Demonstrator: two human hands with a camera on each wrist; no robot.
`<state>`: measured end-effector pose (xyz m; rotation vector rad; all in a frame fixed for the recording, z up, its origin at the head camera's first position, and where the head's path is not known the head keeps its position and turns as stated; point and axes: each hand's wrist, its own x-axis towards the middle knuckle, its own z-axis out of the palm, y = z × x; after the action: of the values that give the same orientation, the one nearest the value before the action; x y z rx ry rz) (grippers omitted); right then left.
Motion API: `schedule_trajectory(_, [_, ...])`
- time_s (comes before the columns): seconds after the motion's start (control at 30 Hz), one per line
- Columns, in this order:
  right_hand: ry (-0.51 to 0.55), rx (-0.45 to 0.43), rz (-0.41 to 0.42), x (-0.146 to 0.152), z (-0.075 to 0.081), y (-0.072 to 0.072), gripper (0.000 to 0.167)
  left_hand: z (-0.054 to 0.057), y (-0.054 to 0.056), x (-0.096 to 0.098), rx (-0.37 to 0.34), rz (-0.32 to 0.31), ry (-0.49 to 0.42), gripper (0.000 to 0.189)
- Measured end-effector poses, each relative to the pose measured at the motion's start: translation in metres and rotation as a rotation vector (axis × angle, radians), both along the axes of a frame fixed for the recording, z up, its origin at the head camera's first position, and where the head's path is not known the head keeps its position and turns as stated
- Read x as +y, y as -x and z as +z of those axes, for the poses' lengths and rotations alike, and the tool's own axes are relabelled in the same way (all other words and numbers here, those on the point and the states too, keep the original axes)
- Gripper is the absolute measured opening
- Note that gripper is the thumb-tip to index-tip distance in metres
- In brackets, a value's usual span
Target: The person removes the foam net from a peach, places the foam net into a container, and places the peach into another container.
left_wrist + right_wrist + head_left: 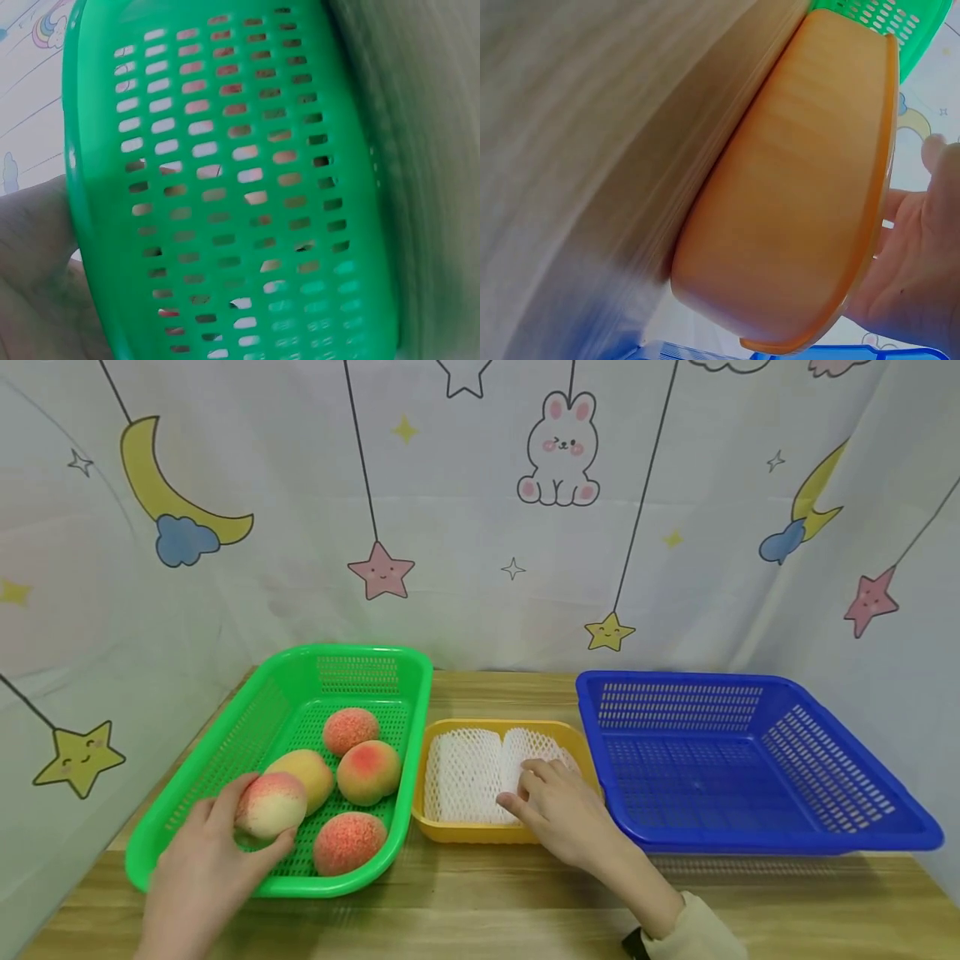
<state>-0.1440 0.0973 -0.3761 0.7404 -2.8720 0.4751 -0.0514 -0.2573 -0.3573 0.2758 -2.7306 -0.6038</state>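
Observation:
My left hand (pixel 206 852) grips a peach (pixel 273 806), cream with a pink top, thumb on one side and fingers on the other, over the front left of the green basket (pixel 330 887). Close by in that basket lie a yellow peach (pixel 303 777), an orange-red one (pixel 369 772) and several others. My right hand (pixel 566 814) reaches over the yellow tray (pixel 480 833), thumb and index finger apart, fingertips at the white foam nets (pixel 468 772). In the left wrist view the green basket's wall (pixel 225 187) hides the peach; the tray's side (pixel 787 195) hides the nets in the right wrist view.
To the right of the tray stands a blue basket (pixel 690 785) with nothing in it, its rim close beside the tray. All three containers rest on a wooden table (pixel 465 902). Behind them hangs a white curtain (pixel 465 635) with cartoon prints.

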Motion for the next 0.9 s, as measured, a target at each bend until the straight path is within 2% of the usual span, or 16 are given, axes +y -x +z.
schedule_trajectory(0.13, [-0.027, -0.031, 0.009, 0.001, -0.001, -0.001, 0.045, 0.005, -0.003, -0.003, -0.084, 0.020, -0.005, 0.081])
schedule_trajectory(0.27, [-0.039, -0.050, 0.027, 0.002, -0.002, -0.001, 0.045, 0.005, -0.008, -0.005, -0.086, 0.039, 0.002, 0.078])
schedule_trajectory(0.4, [-0.044, -0.040, 0.037, 0.003, -0.003, -0.001, 0.046, 0.005, -0.009, -0.009, -0.140, 0.027, 0.001, 0.081])
schedule_trajectory(0.53, [-0.022, -0.007, 0.035, 0.004, -0.002, -0.003, 0.043, 0.007, -0.005, -0.012, -0.238, -0.003, -0.006, 0.085])
schedule_trajectory(0.63, [-0.002, 0.024, 0.032, 0.005, -0.001, -0.005, 0.038, 0.007, -0.002, -0.014, -0.280, -0.027, -0.011, 0.075])
schedule_trajectory(0.8, [0.008, 0.106, 0.048, 0.006, 0.000, -0.007, 0.031, 0.006, 0.001, -0.017, -0.289, -0.045, -0.007, 0.055])
schedule_trajectory(0.9, [0.023, 0.161, 0.059, 0.007, 0.001, -0.008, 0.025, 0.005, 0.001, -0.018, -0.286, -0.049, 0.003, 0.054])
